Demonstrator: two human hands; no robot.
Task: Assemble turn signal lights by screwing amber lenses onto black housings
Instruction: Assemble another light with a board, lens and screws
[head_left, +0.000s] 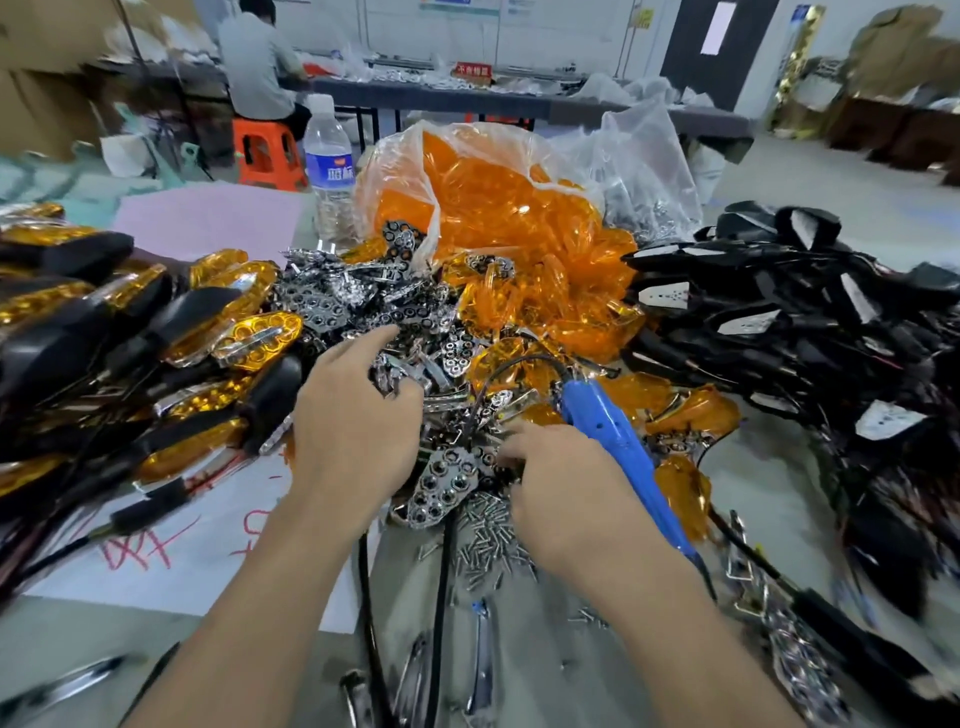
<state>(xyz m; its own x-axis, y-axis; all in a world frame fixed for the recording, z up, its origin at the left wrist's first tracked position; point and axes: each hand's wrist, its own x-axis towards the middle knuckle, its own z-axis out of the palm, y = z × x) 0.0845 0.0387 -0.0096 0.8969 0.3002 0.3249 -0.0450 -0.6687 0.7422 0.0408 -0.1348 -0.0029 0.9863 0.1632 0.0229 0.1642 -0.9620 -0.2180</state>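
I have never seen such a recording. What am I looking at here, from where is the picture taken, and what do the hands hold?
One camera on a person's head looks down at a worktable; no machine is there. The left hand digs into a heap of chrome reflectors, its fingers curled round some. The right hand reaches among parts beside small screws; a blue power screwdriver lies against it, though the grip is hidden. Behind is a bag of amber lenses, right are black housings, left finished lights.
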